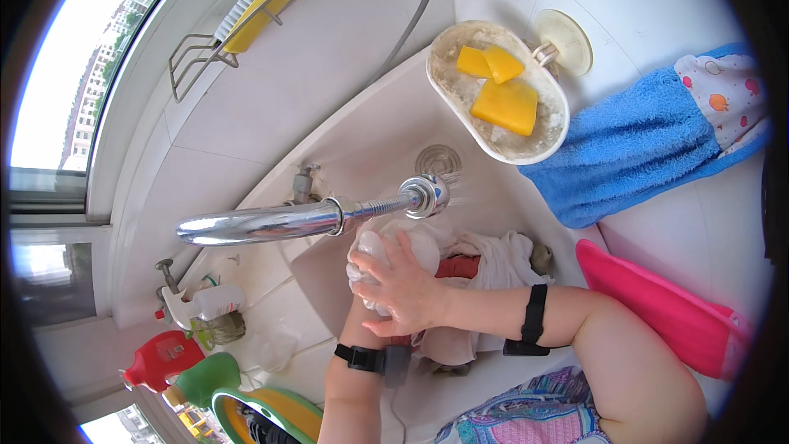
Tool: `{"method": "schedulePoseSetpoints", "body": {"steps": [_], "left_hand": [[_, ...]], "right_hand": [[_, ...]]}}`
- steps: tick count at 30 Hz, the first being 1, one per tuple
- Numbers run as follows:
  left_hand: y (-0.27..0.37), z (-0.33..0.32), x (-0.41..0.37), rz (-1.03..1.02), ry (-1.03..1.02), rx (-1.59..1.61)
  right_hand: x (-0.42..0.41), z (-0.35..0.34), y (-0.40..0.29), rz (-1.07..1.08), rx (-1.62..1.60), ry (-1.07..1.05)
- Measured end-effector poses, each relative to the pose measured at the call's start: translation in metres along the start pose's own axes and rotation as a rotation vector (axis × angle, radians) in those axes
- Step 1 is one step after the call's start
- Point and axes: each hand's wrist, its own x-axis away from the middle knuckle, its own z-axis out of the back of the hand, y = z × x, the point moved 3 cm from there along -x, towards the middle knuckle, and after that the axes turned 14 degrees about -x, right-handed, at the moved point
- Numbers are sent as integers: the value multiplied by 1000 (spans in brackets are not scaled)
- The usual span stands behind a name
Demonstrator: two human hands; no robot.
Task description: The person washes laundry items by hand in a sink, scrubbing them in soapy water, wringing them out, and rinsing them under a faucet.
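Observation:
Under the faucet, my right hand (pixel 404 287) lies with its fingers spread over a wet white cloth (pixel 425 246), gripping it. My left hand (pixel 368 319) is mostly hidden beneath that cloth and my right hand; only the part near the wrist shows clearly. The cloth is bunched between both hands. More wet laundry (pixel 502 259), white with a red piece (pixel 457 266), is heaped beside them in the white sink (pixel 376 117). Water sprays from the chrome faucet (pixel 425 195) towards the drain (pixel 438 160).
A soap dish (pixel 436 77) with yellow soap pieces (pixel 505 105) hangs beside a blue towel (pixel 629 135). A yellow brush (pixel 262 9) rests in a wire rack (pixel 185 68). Left stand a spray bottle (pixel 212 301), red bottle (pixel 163 354) and yellow-green basin (pixel 302 416). A pink item (pixel 653 308) leans right.

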Motion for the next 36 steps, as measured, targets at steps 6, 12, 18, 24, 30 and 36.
{"method": "schedulePoseSetpoints", "body": {"steps": [6, 12, 18, 24, 30, 36], "left_hand": [[4, -17, -10, -112, 235, -145], [-7, -26, -20, -142, 536, -528], [-9, -7, -24, -422, 416, -2376], [-21, 25, -61, -258, 427, -2331], [-39, 45, -66, -147, 436, -2344], [-46, 71, -73, -12, 485, -1912]], "right_hand": [[-8, -4, 37, 68, 68, 146], [12, 59, 118, -690, -60, -116], [57, 89, 157, -509, 613, -258], [80, 75, 197, -608, 613, -255], [104, 59, 219, -889, 580, -479], [111, 41, 264, -1221, 210, -366]]}}
